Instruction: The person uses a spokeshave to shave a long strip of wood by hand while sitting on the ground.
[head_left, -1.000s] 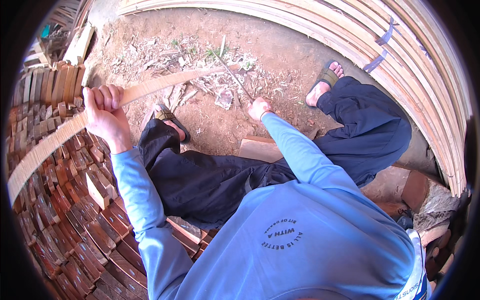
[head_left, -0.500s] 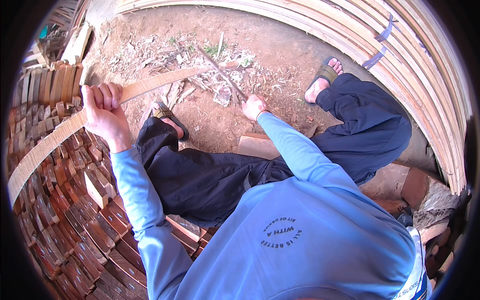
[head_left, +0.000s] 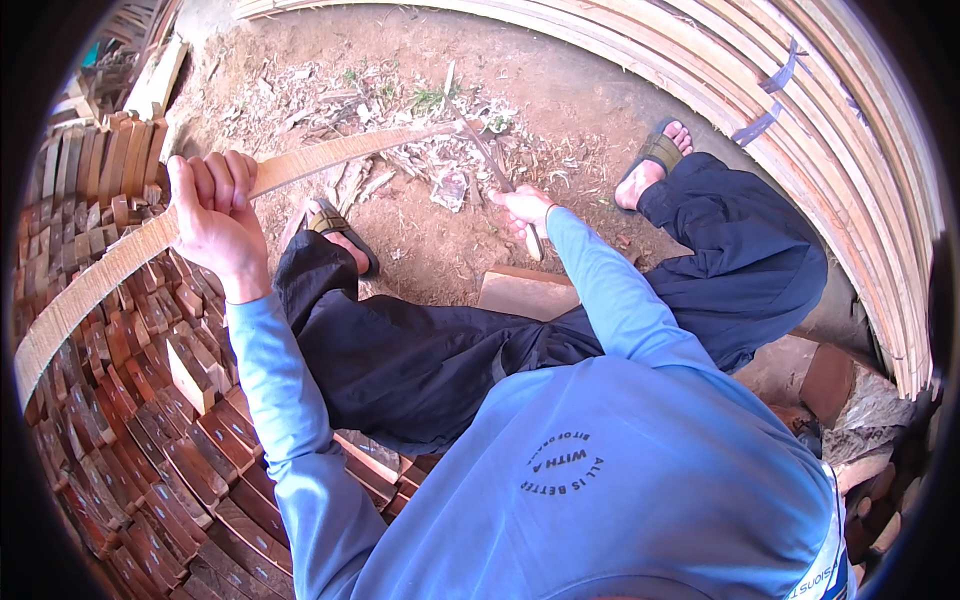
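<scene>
The left grip [head_left: 220, 215], left of centre in the frame, is wrapped around the strip [head_left: 330, 155], a pale length of wood running from the left rim to the upper middle. The right grip [head_left: 525, 207], just right of centre, is closed around the knife [head_left: 488, 155]; its handle end juts out below the fingers, and its blade slants up and left to the strip's far end. Whether blade and wood touch, I cannot tell.

The strip's near part passes over stacked blocks [head_left: 180, 440], which fill the lower left. Dirt floor [head_left: 430, 265] gives open room around the knife, bounded by planks [head_left: 840, 150] curving along the top and right edges. Shavings [head_left: 320, 105] litter the upper middle. The left sandal [head_left: 340, 240] is just below the strip, the right sandal [head_left: 655, 155] near the planks' edge. A loose block [head_left: 525, 290] lies below the right grip.
</scene>
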